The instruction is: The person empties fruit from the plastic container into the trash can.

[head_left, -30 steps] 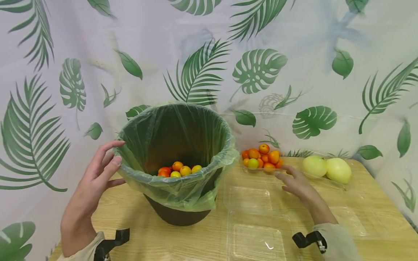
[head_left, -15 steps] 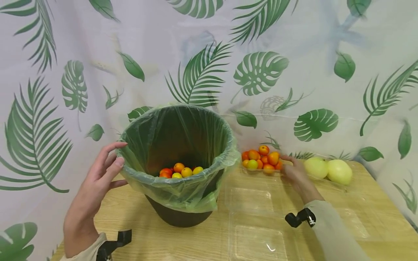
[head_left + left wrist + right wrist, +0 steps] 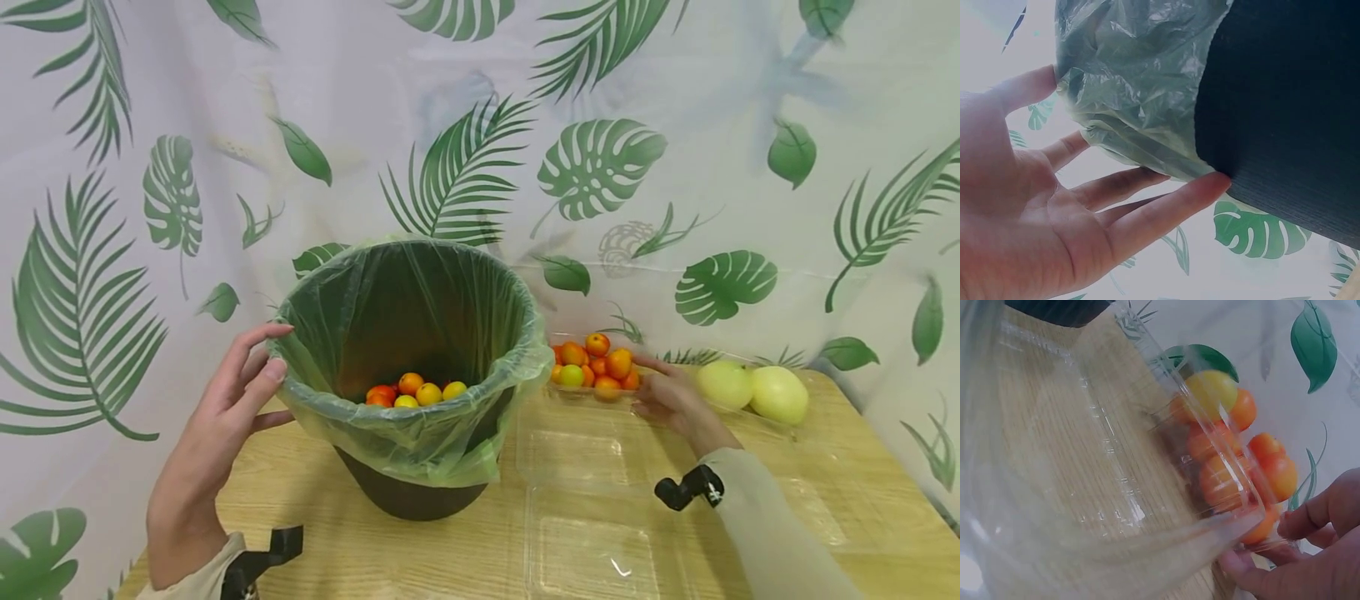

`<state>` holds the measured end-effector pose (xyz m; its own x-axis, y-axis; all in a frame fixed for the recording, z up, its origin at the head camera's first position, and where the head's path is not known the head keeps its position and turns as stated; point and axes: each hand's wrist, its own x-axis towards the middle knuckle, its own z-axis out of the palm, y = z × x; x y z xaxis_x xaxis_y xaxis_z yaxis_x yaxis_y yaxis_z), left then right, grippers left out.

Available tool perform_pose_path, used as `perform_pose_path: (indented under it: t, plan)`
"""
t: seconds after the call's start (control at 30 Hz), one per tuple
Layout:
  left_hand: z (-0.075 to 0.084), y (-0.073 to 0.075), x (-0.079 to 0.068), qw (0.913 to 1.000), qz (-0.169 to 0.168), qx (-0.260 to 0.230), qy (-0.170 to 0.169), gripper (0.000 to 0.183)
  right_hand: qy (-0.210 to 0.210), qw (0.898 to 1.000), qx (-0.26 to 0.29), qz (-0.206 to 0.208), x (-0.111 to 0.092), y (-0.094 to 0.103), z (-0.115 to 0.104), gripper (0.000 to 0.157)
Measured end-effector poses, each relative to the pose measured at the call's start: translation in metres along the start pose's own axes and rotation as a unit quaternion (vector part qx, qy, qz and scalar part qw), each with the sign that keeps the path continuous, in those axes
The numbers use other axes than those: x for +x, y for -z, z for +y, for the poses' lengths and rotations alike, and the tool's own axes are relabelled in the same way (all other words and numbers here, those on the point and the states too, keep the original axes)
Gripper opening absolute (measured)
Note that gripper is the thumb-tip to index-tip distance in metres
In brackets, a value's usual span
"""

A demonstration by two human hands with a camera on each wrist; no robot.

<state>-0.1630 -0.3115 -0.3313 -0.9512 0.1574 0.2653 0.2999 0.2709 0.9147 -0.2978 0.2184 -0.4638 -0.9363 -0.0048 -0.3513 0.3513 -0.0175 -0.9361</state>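
My left hand point(image 3: 204, 442) rests with loosely spread fingers at the left rim of a dark bin point(image 3: 420, 500). A pale green plastic bag point(image 3: 382, 446) lines the bin and folds over its rim. Several small red, orange and yellow tomatoes point(image 3: 410, 383) show inside. In the left wrist view, the fingertips point(image 3: 1213, 182) touch the bag and bin wall. My right hand point(image 3: 678, 404) holds the right end of a clear plastic container point(image 3: 573, 392) heaped with similar tomatoes point(image 3: 618, 363). Its thumb point(image 3: 1238, 562) lies at the near corner in the right wrist view.
Clear empty-looking trays point(image 3: 592, 542) lie in front of the tomato container on the wooden table point(image 3: 375, 558). Two large pale green round fruits point(image 3: 778, 393) sit in another clear tray at the right. A leaf-print curtain point(image 3: 450, 75) hangs behind the table.
My right hand has reached the container's right end, and the container of tomatoes has shifted slightly left. The left hand keeps its place at the bin rim.
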Motion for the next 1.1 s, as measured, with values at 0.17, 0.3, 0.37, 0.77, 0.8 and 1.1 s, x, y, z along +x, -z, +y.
perform_pose_path:
  t: [0.17,0.3,0.37,0.77,0.8,1.1]
  plan:
    - [-0.001,0.001,0.0,1.0,0.0,0.002,-0.001,0.045,0.009,0.999,0.038,0.006,-0.003,-0.002,-0.002,0.069]
    - [-0.002,0.003,-0.001,1.0,-0.001,-0.002,-0.002,0.045,0.023,0.999,0.047,0.011,-0.008,-0.007,-0.008,0.066]
    - [-0.002,0.004,-0.001,1.0,-0.003,-0.006,-0.002,0.044,0.022,0.999,0.038,0.008,-0.011,-0.009,-0.01,0.065]
    - [-0.001,0.003,0.0,0.9999,-0.009,-0.006,-0.003,0.044,0.056,0.995,0.06,-0.064,-0.042,-0.002,-0.012,0.076]
    - [-0.001,0.003,0.001,0.9999,-0.008,-0.006,-0.003,0.044,0.062,0.993,0.068,-0.072,-0.046,0.0,-0.013,0.077]
    - [-0.003,0.005,0.0,1.0,-0.008,-0.004,-0.001,0.045,0.1,0.979,0.127,-0.123,-0.081,0.011,-0.019,0.077]
